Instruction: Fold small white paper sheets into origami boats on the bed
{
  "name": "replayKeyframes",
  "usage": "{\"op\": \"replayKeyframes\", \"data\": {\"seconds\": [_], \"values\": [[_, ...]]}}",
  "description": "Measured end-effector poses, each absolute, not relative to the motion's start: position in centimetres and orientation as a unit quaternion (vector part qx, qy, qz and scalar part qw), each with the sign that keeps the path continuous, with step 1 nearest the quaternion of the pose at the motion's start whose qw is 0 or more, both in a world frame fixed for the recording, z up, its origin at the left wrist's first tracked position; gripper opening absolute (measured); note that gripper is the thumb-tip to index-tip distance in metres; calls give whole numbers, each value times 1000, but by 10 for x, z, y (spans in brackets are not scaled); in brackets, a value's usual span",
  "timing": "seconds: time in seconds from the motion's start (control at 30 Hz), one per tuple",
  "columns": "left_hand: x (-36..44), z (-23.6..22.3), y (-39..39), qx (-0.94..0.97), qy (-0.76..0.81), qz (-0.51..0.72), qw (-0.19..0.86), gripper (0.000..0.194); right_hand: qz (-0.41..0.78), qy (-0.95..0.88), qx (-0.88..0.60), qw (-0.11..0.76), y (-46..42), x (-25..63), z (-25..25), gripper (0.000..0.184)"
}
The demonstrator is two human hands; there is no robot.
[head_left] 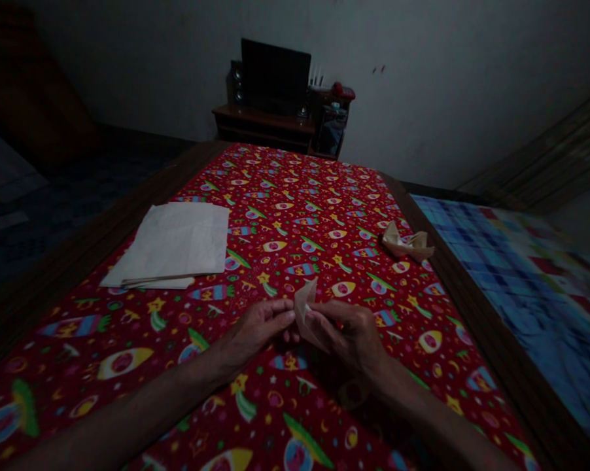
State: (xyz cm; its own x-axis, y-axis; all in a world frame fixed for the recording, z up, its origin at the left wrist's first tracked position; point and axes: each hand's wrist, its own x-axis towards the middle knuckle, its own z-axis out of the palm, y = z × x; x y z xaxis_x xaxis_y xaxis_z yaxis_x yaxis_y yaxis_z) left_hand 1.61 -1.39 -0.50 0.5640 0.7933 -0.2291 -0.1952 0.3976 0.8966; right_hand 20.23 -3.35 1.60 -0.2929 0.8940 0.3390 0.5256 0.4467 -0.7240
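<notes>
A small piece of folded tan paper stands up between my hands, just above the red patterned cloth. My left hand pinches its left side, the thumb tip at the paper's edge and the other fingers curled behind. From the right, my right hand grips the same paper, with thumb and forefinger pressed at its fold. Farther off to the right sits a folded paper boat with raised pointed ends. A stack of pale paper sheets lies to the left, beyond my left hand.
The red cloth with rockets and stars covers a long table with dark wooden edges. At the far end, a desk against the wall bears a monitor and speakers. Blue checked fabric spreads at the right.
</notes>
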Motion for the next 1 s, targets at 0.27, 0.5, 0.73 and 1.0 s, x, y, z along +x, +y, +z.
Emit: {"op": "replayKeyframes", "data": {"seconds": [0.27,0.5,0.73,1.0], "values": [[14,-4,-15,468,295,318,770,27,246,-754,-471,386,-35,201,23,21],[13,-16,-11,494,329,303,746,36,299,-689,-546,372,-24,217,34,37],[15,-15,-10,396,349,323,785,43,100,-610,-682,391,41,327,70,38],[16,-28,-7,406,331,315,791,42,-38,-703,-700,121,107,399,97,53]]}}
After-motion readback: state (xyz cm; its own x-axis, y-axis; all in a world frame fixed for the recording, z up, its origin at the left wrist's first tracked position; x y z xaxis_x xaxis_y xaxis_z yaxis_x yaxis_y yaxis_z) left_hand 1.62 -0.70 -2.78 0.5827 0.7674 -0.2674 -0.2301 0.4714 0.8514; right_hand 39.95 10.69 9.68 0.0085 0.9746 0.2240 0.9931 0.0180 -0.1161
